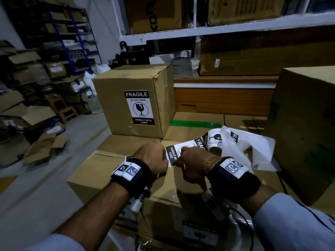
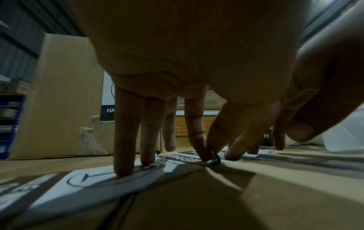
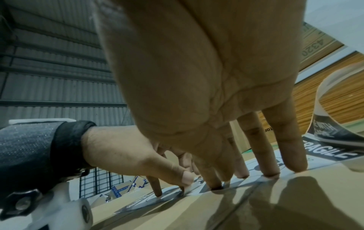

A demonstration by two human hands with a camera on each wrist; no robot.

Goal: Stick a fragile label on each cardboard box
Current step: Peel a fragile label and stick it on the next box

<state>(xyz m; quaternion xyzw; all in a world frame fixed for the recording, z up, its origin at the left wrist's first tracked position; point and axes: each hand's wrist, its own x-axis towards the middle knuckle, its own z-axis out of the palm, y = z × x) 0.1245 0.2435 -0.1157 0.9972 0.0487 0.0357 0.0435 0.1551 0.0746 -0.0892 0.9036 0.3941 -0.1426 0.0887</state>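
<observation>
Head view, left to right. Left hand point(image 1: 151, 156) presses straight fingertips point(image 2: 123, 168) on a fragile label point(image 2: 82, 179) lying flat on top of the near cardboard box point(image 1: 101, 171). Right hand point(image 1: 192, 158) does the same just beside it: fingers point(image 3: 295, 161) extended, tips down on the next label of the strip point(image 1: 188, 147). Neither hand pinches anything, as far as both wrist views show. The strip runs on to the right, curling up to a label roll point(image 1: 214, 140) under loose white backing paper point(image 1: 253, 149).

Judgement: step in hand is separating one label from the strip, or smoothing it down; cannot tell which. Next move probably needs a clean tear at the joint between the hands, then rubbing the edges flat.

Surface: closed cartons side by side, some with green tape point(image 1: 194, 123). Upright box point(image 1: 112, 109) behind already carries its label point(image 1: 139, 108). Room: dim storeroom, blue racking point(image 1: 59, 33) and flattened cartons point(image 1: 27, 109) at left, white shelving point(image 1: 226, 29) with boxes ahead, tall carton point(image 1: 308, 124) at right.
</observation>
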